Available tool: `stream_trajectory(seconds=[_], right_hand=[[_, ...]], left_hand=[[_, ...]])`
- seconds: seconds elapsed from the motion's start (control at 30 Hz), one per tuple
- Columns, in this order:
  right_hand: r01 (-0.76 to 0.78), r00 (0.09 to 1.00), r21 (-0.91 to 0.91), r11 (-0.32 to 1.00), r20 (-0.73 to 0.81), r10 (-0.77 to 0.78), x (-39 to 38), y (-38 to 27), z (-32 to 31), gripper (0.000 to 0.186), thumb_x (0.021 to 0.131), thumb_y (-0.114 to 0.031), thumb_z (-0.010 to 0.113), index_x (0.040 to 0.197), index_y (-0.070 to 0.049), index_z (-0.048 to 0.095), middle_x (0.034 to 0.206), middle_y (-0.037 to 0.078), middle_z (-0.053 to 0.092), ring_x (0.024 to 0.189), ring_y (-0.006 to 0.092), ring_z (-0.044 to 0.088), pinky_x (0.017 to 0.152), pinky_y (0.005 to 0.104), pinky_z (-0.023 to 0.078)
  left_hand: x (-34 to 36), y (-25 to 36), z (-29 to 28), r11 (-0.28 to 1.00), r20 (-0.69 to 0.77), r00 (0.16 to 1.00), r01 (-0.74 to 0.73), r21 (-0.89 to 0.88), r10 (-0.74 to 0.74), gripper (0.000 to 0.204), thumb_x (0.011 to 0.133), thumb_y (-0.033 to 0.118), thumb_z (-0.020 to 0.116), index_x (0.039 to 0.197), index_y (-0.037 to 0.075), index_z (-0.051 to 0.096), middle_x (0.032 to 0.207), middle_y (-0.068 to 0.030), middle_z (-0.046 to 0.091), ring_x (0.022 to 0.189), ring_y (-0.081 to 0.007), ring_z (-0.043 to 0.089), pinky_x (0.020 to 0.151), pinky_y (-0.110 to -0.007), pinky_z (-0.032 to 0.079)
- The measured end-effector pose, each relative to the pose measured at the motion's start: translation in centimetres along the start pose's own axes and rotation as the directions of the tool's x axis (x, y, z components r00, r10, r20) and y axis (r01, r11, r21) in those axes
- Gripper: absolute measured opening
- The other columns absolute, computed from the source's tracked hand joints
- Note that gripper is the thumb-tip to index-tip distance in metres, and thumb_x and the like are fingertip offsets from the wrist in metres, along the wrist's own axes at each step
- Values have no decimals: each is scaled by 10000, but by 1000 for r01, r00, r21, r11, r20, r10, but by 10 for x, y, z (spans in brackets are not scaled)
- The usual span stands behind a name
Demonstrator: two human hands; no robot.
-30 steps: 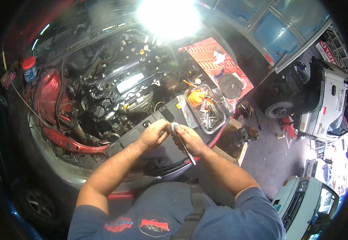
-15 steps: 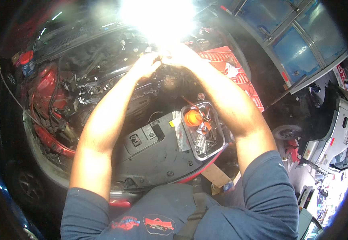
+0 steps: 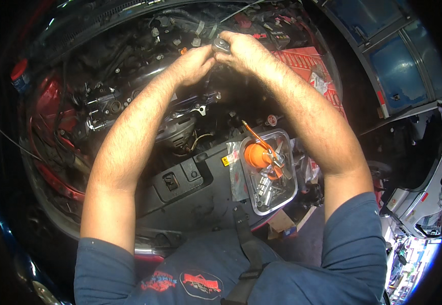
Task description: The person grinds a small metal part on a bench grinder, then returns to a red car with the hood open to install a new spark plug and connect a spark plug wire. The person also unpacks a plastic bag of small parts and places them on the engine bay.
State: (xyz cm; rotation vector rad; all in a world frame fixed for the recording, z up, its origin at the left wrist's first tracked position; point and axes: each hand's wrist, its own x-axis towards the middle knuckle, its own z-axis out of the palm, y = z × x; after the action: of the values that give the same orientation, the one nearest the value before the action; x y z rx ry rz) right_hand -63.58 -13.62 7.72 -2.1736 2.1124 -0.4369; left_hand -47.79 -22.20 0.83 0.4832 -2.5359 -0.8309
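Both my arms reach over a car's engine bay, and my hands meet above the far side of the engine [image 3: 144,81]. A round metal head, like that of a ratchet [image 3: 222,46], shows at the thumb side of my right hand [image 3: 244,53], which is closed around it. The rest of that tool is hidden by the hand. My left hand [image 3: 193,66] is closed close beside it, fingertips near the ratchet head. Whatever those fingers hold, if anything, is hidden.
On the black front cover [image 3: 180,206] sits a clear-walled tray [image 3: 293,185] with sockets [image 3: 265,190], an orange funnel-like piece [image 3: 256,155] and an orange-handled tool. A red sheet or case [image 3: 297,58] lies at the right fender. A red-capped bottle [image 3: 20,71] stands far left.
The bright glare over my hands has gone, and the ratchet head now shows. The whole view has shifted slightly. My hands remain together over the engine.
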Motion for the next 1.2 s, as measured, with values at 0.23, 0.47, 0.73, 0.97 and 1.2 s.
stream_trajectory(seconds=[0.23, 0.47, 0.73, 0.97, 1.2], right_hand=[[478, 878, -458, 750, 214, -429, 4, -6, -27, 280, 800, -193, 687, 1060, -107, 628, 987, 133, 681, 995, 291, 667, 898, 409, 513], [217, 885, -415, 884, 465, 1, 20, -35, -5, 212, 805, -227, 633, 846, -36, 716, 814, 214, 692, 753, 354, 682, 709, 460, 547], [696, 713, -475, 538, 372, -594, 33, -20, -25, 205, 783, -194, 737, 848, -25, 640, 751, 147, 637, 805, 326, 663, 842, 474, 515], [-559, 677, -82, 825, 529, 512, 34, -20, -15, 265, 774, -184, 730, 931, 22, 670, 864, 187, 700, 763, 226, 691, 748, 354, 546], [712, 702, -494, 499, 526, -481, 45, -19, -23, 331, 720, -156, 772, 1017, -70, 655, 914, 153, 665, 959, 337, 646, 867, 442, 517]], left_hand=[[-14, 7, 15, 997, 62, 998, 29, -77, -24, 212, 967, 138, 479, 1138, 69, 582, 1121, -175, 648, 1106, -324, 611, 984, -428, 479], [-4, 11, 96, 907, -595, 767, -42, -420, -240, 477, 802, 166, 678, 1224, 16, 513, 1082, -215, 642, 1038, -342, 648, 897, -397, 511], [29, 12, 108, 870, -454, 787, 204, -449, -418, 144, 768, 178, 732, 776, 47, 673, 738, -160, 686, 741, -356, 683, 683, -430, 551], [31, 13, 119, 884, -759, 519, -15, -468, -393, 221, 743, 186, 733, 799, 38, 579, 743, -165, 642, 744, -393, 646, 652, -476, 513], [35, 5, 119, 827, -533, 754, 26, -562, -385, 112, 751, 161, 687, 777, 54, 661, 710, -166, 660, 752, -372, 669, 709, -476, 541]])
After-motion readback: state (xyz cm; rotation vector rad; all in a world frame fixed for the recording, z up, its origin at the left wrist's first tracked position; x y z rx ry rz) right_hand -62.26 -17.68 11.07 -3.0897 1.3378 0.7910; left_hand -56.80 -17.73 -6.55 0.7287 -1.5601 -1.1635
